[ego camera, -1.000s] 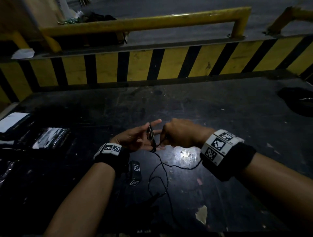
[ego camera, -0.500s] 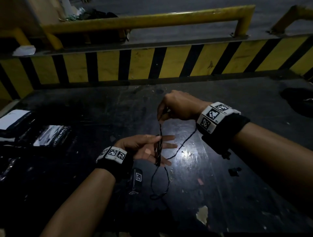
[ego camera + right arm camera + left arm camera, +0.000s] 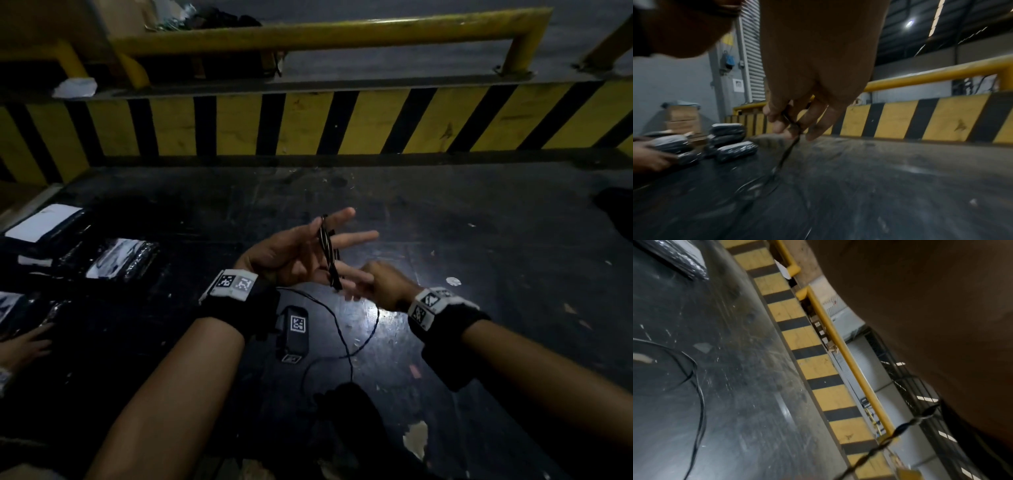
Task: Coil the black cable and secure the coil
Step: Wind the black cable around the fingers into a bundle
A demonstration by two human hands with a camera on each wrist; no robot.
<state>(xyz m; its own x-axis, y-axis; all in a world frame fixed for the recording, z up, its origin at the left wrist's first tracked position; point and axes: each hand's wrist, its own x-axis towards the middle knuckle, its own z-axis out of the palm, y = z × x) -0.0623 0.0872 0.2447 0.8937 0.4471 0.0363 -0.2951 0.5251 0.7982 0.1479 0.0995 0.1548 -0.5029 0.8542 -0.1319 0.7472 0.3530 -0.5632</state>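
Over the table (image 3: 496, 260), left hand (image 3: 291, 257) spreads open, wearing the coil (image 3: 329, 253); right hand (image 3: 383, 284) pinches the cable (image 3: 786, 154); best pull each wrap taut.

Wrapped bundles (image 3: 120, 257) left, striped barrier (image 3: 308, 126) behind, slack black cable (image 3: 348, 354) below, tabletop (image 3: 479, 222) open ahead

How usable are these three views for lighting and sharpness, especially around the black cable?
Head view: dim overall, glare patch on the table, yet the black cable across the left hand reads sharply. Left wrist view: motion-smeared, the hand a dark featureless mass. Right wrist view: table streaked with blur, a ceiling lamp flares, the right hand pinching the cable is legible.
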